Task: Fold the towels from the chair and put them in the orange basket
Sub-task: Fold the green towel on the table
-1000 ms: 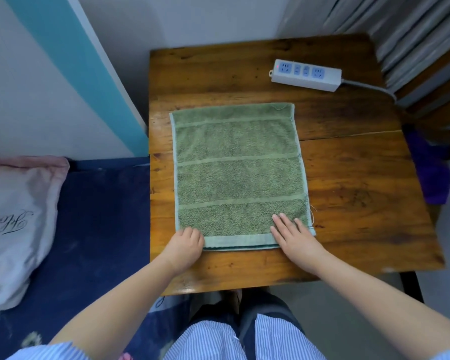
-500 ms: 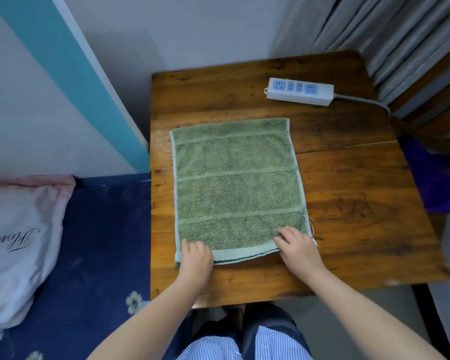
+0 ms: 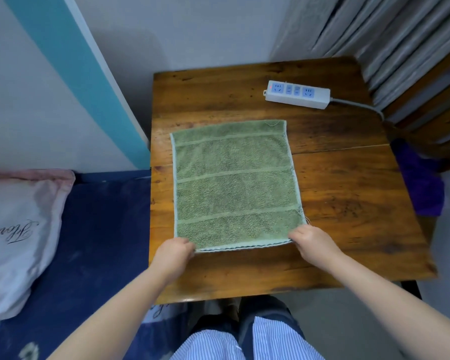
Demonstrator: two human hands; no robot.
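Green terry, flat on the wooden table point(image 3: 348, 203), one layer showing a second edge beneath along the near hem — a green towel point(image 3: 234, 188) apparently already doubled once, though hard to be sure. Lies toward the table's left edge, near hem a little back from the near edge, far hem short of the middle of the far half.

Nearest: two bare forearms reaching in from the bottom, over striped trousers. Left hand point(image 3: 173, 252) at the towel's near left corner, fingers curled and pinching the hem, knuckles up. Right hand point(image 3: 311, 241) at the near right corner, likewise curled round the hem, thumb side turned inward. Both wrists low, close to the wood; hem between them taut and just lifted, by the look of the dark line under it.

Step in hand, judging by that grip: start of a fold, near edge to far edge. Next move calls for lifting both corners together, carrying them level across to the far hem, matching corners — then smoothing flat.

Farther off: white power strip point(image 3: 296, 94) near the far right corner, well apart from the towel, cable running off the right edge. Beyond the right edge, purple cloth point(image 3: 424, 183) on a wooden chair point(image 3: 431, 110). No orange basket in view.
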